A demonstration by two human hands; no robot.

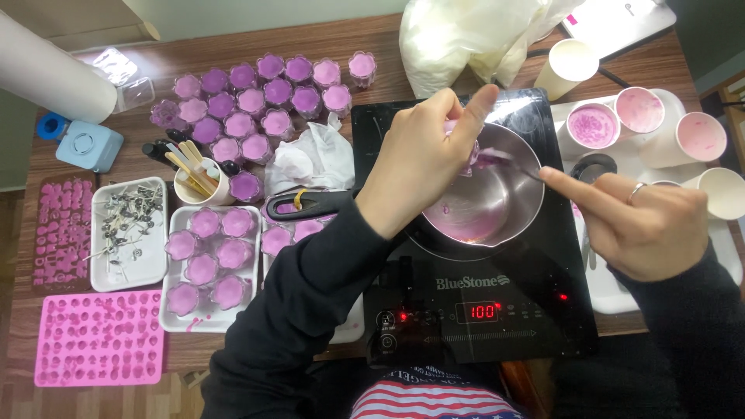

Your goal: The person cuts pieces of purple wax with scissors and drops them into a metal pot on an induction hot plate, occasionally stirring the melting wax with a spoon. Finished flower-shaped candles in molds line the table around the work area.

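Pinched in your left hand (423, 155), a small clear glass cup (470, 152) tilts over the steel saucepan (497, 203) on the black cooktop (543, 310); your right hand (648, 225) grips a thin utensil (518, 164) scraping it. Purple wax pools in the pan; many filled cups (260, 101) stand on the desk (194, 50).

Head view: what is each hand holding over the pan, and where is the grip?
Left hand pinches a small purple-stained glass cup by its rim; right hand holds a thin metal utensil by its handle end.
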